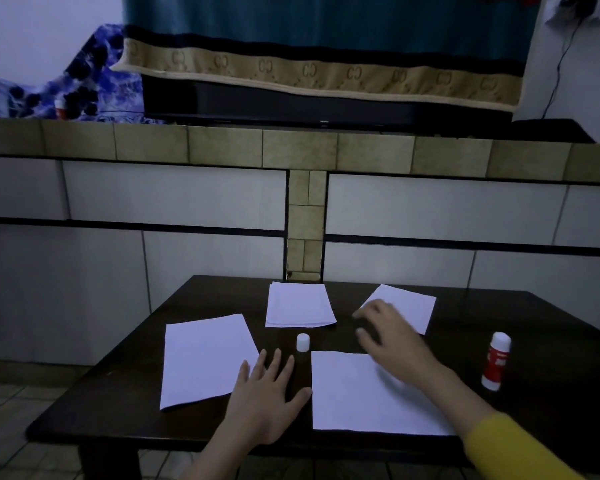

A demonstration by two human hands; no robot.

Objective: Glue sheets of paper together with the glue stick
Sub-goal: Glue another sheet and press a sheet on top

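Several white sheets lie on a dark table [125,403]: one at the left [205,358], a small stack at the back [298,306], one at the back right [409,306], and one in front [361,396]. My left hand [267,396] lies flat on the table between the left and front sheets, fingers spread, thumb touching the front sheet's edge. My right hand [388,337] hovers over the gap between the front and back-right sheets, fingers loosely bent, holding nothing. The red and white glue stick [496,362] stands uncapped at the right. Its white cap [302,342] stands near the middle.
Behind the table runs a tiled wall with a ledge [291,147]. On the ledge rest a dark long object under a teal and tan cloth [319,71] and a blue patterned fabric [84,84]. Tiled floor shows at the lower left.
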